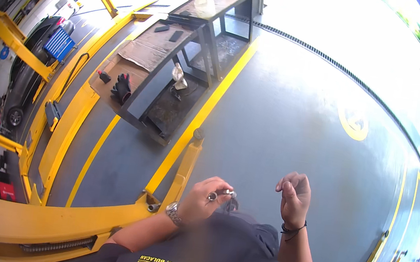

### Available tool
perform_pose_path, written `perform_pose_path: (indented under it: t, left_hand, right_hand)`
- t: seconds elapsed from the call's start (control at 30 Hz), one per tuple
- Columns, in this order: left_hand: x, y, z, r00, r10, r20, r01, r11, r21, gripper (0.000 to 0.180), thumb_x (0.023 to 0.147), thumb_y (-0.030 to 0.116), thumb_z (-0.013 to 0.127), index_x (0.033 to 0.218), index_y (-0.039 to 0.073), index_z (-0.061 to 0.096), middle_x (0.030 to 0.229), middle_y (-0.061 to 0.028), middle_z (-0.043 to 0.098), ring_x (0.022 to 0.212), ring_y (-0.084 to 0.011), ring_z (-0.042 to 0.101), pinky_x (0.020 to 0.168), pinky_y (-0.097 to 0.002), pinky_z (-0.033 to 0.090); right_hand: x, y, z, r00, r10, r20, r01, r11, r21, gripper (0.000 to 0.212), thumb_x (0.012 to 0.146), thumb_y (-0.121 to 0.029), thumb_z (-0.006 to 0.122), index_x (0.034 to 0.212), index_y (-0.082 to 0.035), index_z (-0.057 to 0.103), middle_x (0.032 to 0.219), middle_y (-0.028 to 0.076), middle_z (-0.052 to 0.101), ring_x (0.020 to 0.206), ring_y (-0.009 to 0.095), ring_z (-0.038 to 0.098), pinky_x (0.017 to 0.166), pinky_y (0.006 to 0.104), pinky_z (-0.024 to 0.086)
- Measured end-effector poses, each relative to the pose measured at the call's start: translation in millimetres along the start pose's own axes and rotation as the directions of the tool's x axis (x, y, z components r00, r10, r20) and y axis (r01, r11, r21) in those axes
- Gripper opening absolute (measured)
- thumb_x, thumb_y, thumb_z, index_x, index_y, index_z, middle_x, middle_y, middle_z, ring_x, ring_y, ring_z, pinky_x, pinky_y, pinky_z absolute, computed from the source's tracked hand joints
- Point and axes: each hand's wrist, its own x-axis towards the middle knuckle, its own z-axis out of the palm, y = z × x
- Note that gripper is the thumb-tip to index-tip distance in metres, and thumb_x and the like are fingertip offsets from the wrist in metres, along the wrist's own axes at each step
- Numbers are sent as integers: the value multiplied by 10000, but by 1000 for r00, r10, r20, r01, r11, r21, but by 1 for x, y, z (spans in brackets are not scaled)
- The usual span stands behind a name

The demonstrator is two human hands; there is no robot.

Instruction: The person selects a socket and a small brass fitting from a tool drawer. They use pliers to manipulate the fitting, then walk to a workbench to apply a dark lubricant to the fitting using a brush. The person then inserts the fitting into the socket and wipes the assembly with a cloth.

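My left hand (202,200), with a metal watch on its wrist, is closed around a small shiny metal piece. A round end of this metal piece (212,196) pokes out between the fingers, and another bright tip shows past the fingertips. To its right, my right hand (296,199) is raised apart from it, a dark cord bracelet around the wrist. Its fingers are curled in with the thumb against them; whether anything small lies inside is hidden. Both hands are in front of my dark shirt, above the grey floor (276,113).
A yellow lift arm (75,224) crosses at lower left, close to my left forearm. Ahead left, a dark metal workbench (146,51) topped with cardboard carries black gloves (122,87) and a pale plastic jug (204,4). Farther left are a dark car (29,75) and a blue tool chest (59,43).
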Motion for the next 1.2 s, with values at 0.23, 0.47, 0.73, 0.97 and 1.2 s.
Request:
perform_pose_path:
  t: [0.23, 0.47, 0.73, 0.97, 1.2]
  left_hand:
    - [137, -93, -60, 971, -124, -205, 123, 992, -19, 198, 937, 175, 690, 1022, -2, 665, 916, -86, 675, 785, -156, 638, 720, -275, 506]
    - [369, -190, -118, 965, -107, -239, 88, 992, -92, 187, 942, 174, 679, 1011, 1, 663, 922, -96, 678, 815, -175, 657, 736, -284, 515]
    - [688, -238, -182, 996, 85, -15, -86, 993, -82, 146, 932, 122, 672, 1025, 9, 658, 922, -90, 670, 842, -208, 661, 729, -304, 520]
    - [895, -299, -160, 999, -35, -40, 24, 966, -257, 163, 934, 126, 667, 1042, 7, 643, 931, -83, 657, 841, -191, 654, 726, -304, 510]
    - [971, -325, -213, 939, -61, -339, 5, 986, -164, 166, 917, 137, 697, 1010, 6, 655, 901, -86, 671, 778, -183, 647, 705, -299, 510]
  right_hand:
    - [278, 66, -12, 976, 113, 185, 1, 850, -527, 86, 944, 6, 589, 1021, -19, 562, 953, 20, 567, 854, 93, 560, 783, 255, 491]
    - [406, 225, -232, 893, 264, -365, -450, 475, -757, 110, 898, -63, 628, 951, 22, 582, 788, 96, 648, 627, 166, 645, 569, 308, 518]
    - [395, 186, -403, 252, 136, -958, -932, 301, -202, 155, 868, -24, 593, 974, 46, 504, 688, 117, 592, 527, 227, 622, 455, 341, 508]
    - [646, 211, -419, 509, 178, -842, -839, -119, -532, 200, 889, -124, 623, 841, 70, 612, 679, 133, 662, 556, 214, 642, 502, 354, 516]
    - [1107, 232, -315, 933, 310, -183, -217, 77, -973, 194, 901, -160, 639, 901, 34, 637, 795, 159, 693, 703, 276, 676, 638, 368, 537]
